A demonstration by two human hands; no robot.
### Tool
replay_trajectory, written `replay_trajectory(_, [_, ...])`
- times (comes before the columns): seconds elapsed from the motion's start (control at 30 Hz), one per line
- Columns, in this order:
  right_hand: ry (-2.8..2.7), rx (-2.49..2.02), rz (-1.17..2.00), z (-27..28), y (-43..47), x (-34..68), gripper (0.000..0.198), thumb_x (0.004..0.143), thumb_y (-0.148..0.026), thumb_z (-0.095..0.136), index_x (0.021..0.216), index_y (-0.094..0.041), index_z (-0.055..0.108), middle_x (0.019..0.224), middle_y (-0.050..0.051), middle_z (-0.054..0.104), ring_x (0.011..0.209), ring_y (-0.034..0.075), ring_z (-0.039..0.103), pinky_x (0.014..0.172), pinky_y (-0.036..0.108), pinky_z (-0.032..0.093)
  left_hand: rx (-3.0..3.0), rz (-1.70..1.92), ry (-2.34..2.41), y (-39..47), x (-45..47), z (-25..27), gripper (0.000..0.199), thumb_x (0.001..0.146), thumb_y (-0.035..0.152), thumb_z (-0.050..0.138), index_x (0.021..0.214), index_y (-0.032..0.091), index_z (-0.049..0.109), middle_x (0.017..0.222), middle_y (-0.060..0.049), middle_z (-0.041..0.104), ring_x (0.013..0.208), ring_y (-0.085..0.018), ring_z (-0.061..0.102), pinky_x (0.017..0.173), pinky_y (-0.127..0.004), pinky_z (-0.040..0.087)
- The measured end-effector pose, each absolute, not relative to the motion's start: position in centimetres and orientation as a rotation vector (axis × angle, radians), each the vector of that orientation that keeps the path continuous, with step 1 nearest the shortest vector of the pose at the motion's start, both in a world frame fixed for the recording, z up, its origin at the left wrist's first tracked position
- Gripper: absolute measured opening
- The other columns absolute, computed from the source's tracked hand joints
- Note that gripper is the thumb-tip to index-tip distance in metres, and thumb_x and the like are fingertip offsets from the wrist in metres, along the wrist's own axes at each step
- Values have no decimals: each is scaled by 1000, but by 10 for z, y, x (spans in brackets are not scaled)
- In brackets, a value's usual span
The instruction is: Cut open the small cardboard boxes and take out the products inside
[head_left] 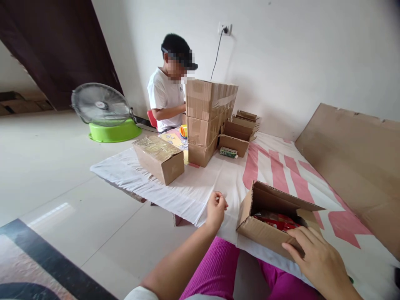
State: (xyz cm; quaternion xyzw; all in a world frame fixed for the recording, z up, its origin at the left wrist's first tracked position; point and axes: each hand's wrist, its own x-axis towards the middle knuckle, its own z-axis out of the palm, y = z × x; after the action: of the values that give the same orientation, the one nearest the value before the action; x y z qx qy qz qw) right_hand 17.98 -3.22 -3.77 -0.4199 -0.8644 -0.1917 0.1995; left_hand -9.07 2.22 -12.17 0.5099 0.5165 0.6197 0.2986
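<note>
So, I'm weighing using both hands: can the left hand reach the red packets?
Likely yes: their box is open on top, the left hand is beside it, with only the end wall to clear. The right hand seems to leave room.

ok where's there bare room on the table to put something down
Bare cloth lies between the taped box and left hand, and between the near open box and cardboard sheet. It's crowded around the stacked boxes, open cartons and green packet.

The open box [265,236] is plain brown, its packets [276,221] red. The worktop cloth [231,181] is white with pinkish-red bands; the trousers [214,271] are magenta, the basin [114,132] lime green, the door [59,46] dark brown, the wall [275,54] off-white.
</note>
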Motion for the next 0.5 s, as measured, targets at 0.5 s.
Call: replay_trajectory(0.5, [-1430,-1220,1582,-52,-112,121,51,79,-71,54,79,-20,50,61,-3,58,44,7,42,45,22,31,2722,1699,601,-77,-65,-85,23,81,4,56,95,19,65,77,-4,61,71,-17,58,61,-29,50])
